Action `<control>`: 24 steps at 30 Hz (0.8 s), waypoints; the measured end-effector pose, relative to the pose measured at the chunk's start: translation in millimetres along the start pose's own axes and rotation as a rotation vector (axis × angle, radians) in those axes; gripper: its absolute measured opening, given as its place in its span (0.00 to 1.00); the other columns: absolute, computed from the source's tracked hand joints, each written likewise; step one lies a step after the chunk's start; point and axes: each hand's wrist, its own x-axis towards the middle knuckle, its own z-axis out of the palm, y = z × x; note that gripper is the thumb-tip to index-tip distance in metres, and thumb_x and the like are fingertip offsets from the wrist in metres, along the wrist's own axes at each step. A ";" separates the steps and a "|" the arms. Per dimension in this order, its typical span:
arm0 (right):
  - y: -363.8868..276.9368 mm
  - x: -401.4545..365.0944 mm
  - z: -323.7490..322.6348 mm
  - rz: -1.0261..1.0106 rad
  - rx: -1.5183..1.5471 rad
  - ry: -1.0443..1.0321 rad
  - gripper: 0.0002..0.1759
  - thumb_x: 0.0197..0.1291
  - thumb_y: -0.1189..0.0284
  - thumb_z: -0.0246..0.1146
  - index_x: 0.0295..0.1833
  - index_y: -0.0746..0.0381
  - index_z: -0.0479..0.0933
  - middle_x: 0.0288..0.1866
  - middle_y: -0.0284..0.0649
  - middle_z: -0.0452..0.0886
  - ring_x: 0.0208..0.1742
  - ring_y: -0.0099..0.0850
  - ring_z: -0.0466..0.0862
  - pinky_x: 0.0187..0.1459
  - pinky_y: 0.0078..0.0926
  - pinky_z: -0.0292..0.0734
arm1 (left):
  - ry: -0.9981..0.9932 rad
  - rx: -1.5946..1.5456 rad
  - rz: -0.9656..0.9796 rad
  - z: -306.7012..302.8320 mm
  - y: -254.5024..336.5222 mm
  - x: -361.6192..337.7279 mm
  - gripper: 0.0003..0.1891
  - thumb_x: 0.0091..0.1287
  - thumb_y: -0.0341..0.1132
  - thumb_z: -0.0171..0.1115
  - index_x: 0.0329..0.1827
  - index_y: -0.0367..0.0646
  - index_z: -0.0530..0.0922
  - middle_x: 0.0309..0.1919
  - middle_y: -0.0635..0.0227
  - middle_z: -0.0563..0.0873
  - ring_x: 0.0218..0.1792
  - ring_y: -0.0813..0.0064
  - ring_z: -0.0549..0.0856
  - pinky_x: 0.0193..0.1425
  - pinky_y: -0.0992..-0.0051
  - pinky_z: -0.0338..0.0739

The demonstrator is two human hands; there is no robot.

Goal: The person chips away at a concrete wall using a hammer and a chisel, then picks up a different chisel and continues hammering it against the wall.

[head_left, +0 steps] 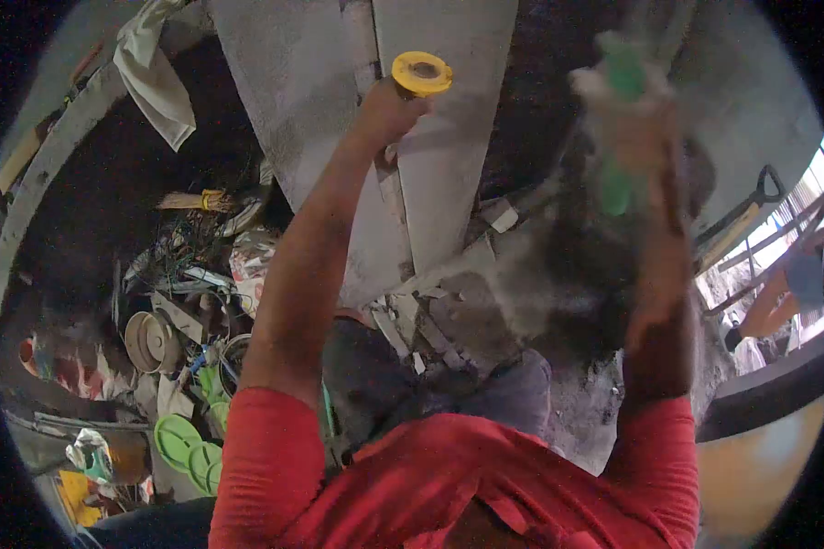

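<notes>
My left hand is closed around a chisel with a yellow round guard; its greyish centre faces me, and most of the shaft is hidden by the fist. It is held against or just in front of pale slabs with a rough brown joint between them. To the right, my raised right hand is smeared by motion, its fingers wrapped round a green-handled tool. Green shows above and below the fist. The tool's head is too blurred to make out.
Broken rubble lies below the slabs. At left are tangled wires, a round metal lid and green plastic discs. A white cloth hangs upper left. A D-shaped handle and another person's arm show at right.
</notes>
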 end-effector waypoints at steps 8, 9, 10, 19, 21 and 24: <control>46.1 1.3 29.7 -0.010 -0.180 -0.346 0.22 0.55 0.61 0.65 0.53 0.61 0.78 0.43 0.48 0.84 0.46 0.44 0.84 0.51 0.42 0.77 | 0.033 0.079 0.042 -12.6 6.4 -12.6 0.22 0.57 0.41 0.70 0.52 0.41 0.80 0.46 0.60 0.87 0.49 0.61 0.85 0.52 0.64 0.77; 44.1 9.8 12.9 0.000 -0.123 -0.284 0.21 0.57 0.60 0.64 0.53 0.59 0.79 0.44 0.48 0.84 0.47 0.43 0.83 0.52 0.42 0.77 | 0.009 -0.053 0.075 -7.9 -4.8 -6.4 0.22 0.57 0.40 0.70 0.53 0.41 0.79 0.47 0.60 0.86 0.49 0.61 0.85 0.53 0.65 0.77; 67.5 37.6 -12.9 -0.385 -0.506 -0.178 0.19 0.56 0.62 0.64 0.53 0.55 0.80 0.44 0.43 0.83 0.42 0.36 0.83 0.47 0.36 0.77 | -0.014 -0.185 0.109 -4.8 -12.2 -2.1 0.23 0.57 0.40 0.70 0.54 0.40 0.78 0.47 0.60 0.86 0.49 0.61 0.85 0.53 0.65 0.77; 66.3 48.4 22.3 0.072 -0.417 0.160 0.18 0.63 0.58 0.59 0.47 0.60 0.80 0.40 0.40 0.83 0.38 0.37 0.82 0.41 0.31 0.78 | -0.057 -0.162 0.093 -12.3 -9.3 -3.6 0.22 0.57 0.40 0.70 0.52 0.39 0.80 0.44 0.59 0.87 0.46 0.63 0.85 0.51 0.67 0.78; 44.1 14.1 62.7 -0.536 -1.310 -0.239 0.17 0.55 0.61 0.63 0.40 0.64 0.78 0.36 0.46 0.85 0.35 0.48 0.84 0.35 0.39 0.80 | -0.090 -0.082 0.020 -17.0 7.2 -5.9 0.22 0.56 0.40 0.70 0.52 0.40 0.80 0.43 0.59 0.87 0.45 0.62 0.86 0.50 0.66 0.78; 72.4 -1.0 71.4 -0.140 -0.255 -0.337 0.17 0.50 0.63 0.65 0.39 0.65 0.77 0.39 0.52 0.84 0.40 0.50 0.84 0.41 0.43 0.80 | -0.108 -0.006 -0.039 -15.2 12.9 -14.1 0.21 0.57 0.40 0.70 0.52 0.40 0.80 0.41 0.60 0.88 0.42 0.61 0.86 0.47 0.66 0.79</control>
